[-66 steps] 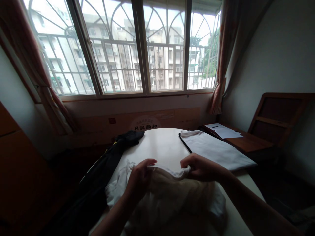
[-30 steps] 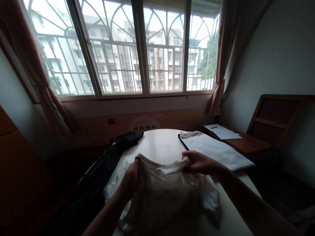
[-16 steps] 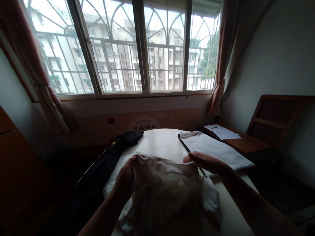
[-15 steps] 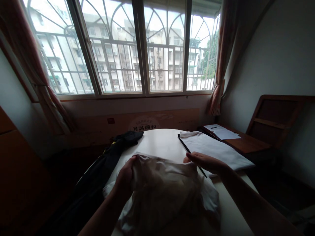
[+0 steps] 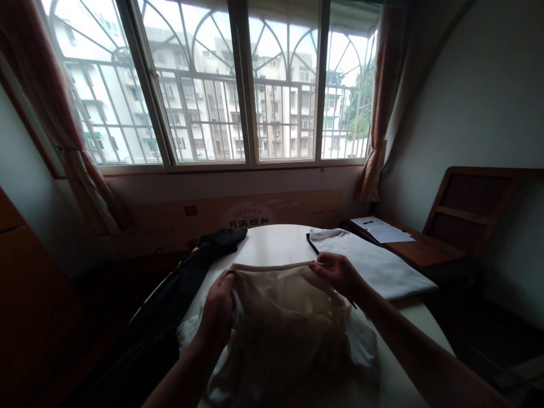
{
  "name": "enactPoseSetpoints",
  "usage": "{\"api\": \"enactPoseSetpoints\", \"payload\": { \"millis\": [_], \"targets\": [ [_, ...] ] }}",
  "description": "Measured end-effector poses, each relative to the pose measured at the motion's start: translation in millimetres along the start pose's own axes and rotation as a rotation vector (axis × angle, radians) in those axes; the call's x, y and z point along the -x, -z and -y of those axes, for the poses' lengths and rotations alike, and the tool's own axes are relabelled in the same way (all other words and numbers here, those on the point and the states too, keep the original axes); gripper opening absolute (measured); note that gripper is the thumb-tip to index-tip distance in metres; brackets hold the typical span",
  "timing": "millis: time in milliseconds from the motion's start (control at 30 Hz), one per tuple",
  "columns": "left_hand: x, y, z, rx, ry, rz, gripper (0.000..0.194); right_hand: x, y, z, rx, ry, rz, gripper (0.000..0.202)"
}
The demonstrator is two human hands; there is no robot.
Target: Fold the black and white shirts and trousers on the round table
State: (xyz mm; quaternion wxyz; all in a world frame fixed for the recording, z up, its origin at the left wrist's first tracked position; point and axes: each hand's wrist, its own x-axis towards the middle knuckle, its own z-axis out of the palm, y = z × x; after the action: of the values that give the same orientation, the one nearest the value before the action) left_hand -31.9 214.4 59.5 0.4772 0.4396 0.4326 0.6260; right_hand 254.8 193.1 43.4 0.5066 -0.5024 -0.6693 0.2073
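A thin, pale garment (image 5: 284, 317) is stretched between my two hands above a white table (image 5: 276, 241). My left hand (image 5: 219, 306) is closed on its left upper corner, thumb on top. At the right end of the same edge, my right hand (image 5: 335, 272) pinches the fabric. The upper edge runs nearly straight between them, while the lower part hangs in loose folds toward me. What kind of garment it is I cannot tell. Just beyond my right hand lies a folded white cloth (image 5: 374, 263) with a black strip along its left edge.
Dark clothing (image 5: 199, 266) with a yellow stripe drapes over the table's left side. Papers (image 5: 385, 231) and a pen lie on a wooden surface (image 5: 437, 249) at the right. A barred window (image 5: 242, 85) with curtains stands behind a long printed box (image 5: 293, 207).
My right hand has moved slightly up and left and now pinches the garment's upper edge. That edge is pulled straighter and lies flatter than before. My left hand has barely moved.
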Motion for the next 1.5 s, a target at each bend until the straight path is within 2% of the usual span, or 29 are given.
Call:
{"api": "enactPoseSetpoints", "payload": {
  "millis": [67, 167, 267, 367, 400, 467, 533, 567, 633, 733, 833, 933, 1033, 1100, 1167, 1267, 1400, 1500],
  "targets": [
    [3.8, -1.7, -0.4, 0.031, 0.008, 0.044, 0.034, 4.0, -8.8, 6.3, 0.007, 0.053, -0.035, 0.032],
    [9.7, -5.1, -2.2, 0.038, -0.01, 0.103, 0.034, 12.1, -20.6, 18.8, -0.038, 0.112, 0.007, 0.026],
    [18.5, -8.8, -2.5, -0.043, -0.079, 0.247, 0.033, 21.4, -29.8, 30.8, -0.154, 0.13, 0.083, 0.027],
    [31.0, -11.7, -0.4, -0.183, -0.183, 0.396, 0.028, 29.4, -36.6, 38.0, -0.171, 0.175, 0.179, 0.021],
    [35.1, -12.2, 0.9, -0.234, -0.231, 0.449, 0.025, 31.2, -38.4, 39.0, -0.16, 0.207, 0.218, 0.022],
    [41.3, -12.4, 3.9, -0.333, -0.311, 0.556, 0.02, 33.4, -41.5, 39.4, -0.132, 0.273, 0.281, 0.044],
    [44.0, -12.3, 7.1, -0.388, -0.336, 0.61, 0.016, 33.8, -43.4, 38.2, -0.108, 0.307, 0.309, 0.066],
    [44.0, -12.4, 8.4, -0.393, -0.337, 0.606, 0.016, 33.6, -43.7, 37.2, -0.105, 0.302, 0.316, 0.067],
    [42.4, -13.2, 10.1, -0.366, -0.334, 0.573, 0.02, 32.7, -43.4, 35.0, -0.11, 0.266, 0.329, 0.051],
    [39.8, -15.1, 10.6, -0.305, -0.318, 0.536, 0.029, 31.1, -41.3, 32.4, -0.079, 0.209, 0.316, 0.02],
    [38.7, -14.8, 10.6, -0.314, -0.239, 0.545, 0.027, 29.8, -38.6, 31.3, 0.015, 0.193, 0.267, 0.011],
    [35.5, -11.1, 10.4, -0.43, -0.185, 0.695, 0.028, 28.5, -34.9, 30.8, 0.08, 0.166, 0.206, 0.011],
    [29.4, -6.4, 7.7, -0.575, -0.229, 0.85, 0.032, 26.9, -31.2, 29.5, 0.166, 0.168, 0.11, 0.009],
    [26.2, -3.8, 4.1, -0.661, -0.269, 0.888, 0.032, 25.4, -30.0, 28.1, 0.232, 0.224, 0.046, 0.008],
    [24.7, -1.8, -0.3, -0.769, -0.316, 0.888, 0.027, 23.6, -29.8, 26.1, 0.286, 0.304, -0.009, 0.01],
    [24.1, 0.7, -7.5, -1.046, -0.411, 0.818, 0.022, 20.0, -27.3, 22.3, 0.363, 0.366, -0.099, 0.012],
    [19.2, 5.6, -17.9, -1.442, -0.523, 0.602, 0.007, 12.6, -4.8, 20.7, 0.48, 0.298, -0.318, 0.016],
    [12.2, 10.6, -26.5, -1.546, -0.539, 0.416, 0.015, 2.4, 26.1, 29.0, 0.398, 0.174, -0.467, 0.019]
  ]
}}
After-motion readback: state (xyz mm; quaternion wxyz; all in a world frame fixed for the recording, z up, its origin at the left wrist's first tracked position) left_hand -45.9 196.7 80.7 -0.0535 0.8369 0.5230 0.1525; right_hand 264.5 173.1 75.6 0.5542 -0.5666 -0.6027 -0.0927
